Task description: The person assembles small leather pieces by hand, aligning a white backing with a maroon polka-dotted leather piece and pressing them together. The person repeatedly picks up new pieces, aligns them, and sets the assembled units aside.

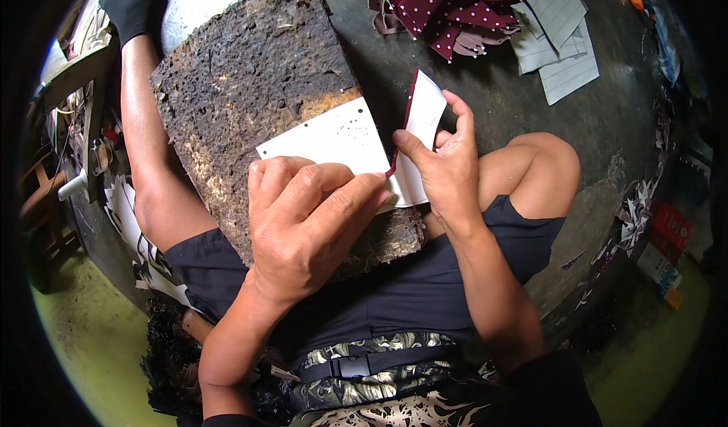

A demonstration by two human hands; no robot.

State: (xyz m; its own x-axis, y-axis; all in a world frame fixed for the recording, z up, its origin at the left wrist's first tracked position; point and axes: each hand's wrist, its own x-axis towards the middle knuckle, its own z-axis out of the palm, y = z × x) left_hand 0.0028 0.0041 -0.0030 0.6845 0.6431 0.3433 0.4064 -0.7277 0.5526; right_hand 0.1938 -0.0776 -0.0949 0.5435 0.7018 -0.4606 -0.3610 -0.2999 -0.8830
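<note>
A white sheet (334, 136) with small holes lies on a dark, rough slab (250, 70) resting across my lap. At the sheet's right side stands a white piece with a narrow maroon edge (426, 108), its upper part bent up off the slab. My right hand (449, 165) grips this piece between thumb and fingers. The fingertips of my left hand (299, 218) press together on the lower end of the maroon edge, above the white sheet. What lies under the left fingers is hidden.
Beyond the slab, a pile of maroon white-dotted pieces (447, 6) sits on the dark floor. Lined paper sheets (565, 55) lie beside it. Scraps (637, 215) and a red box (670, 230) are at the right; wooden furniture (87, 131) stands at the left.
</note>
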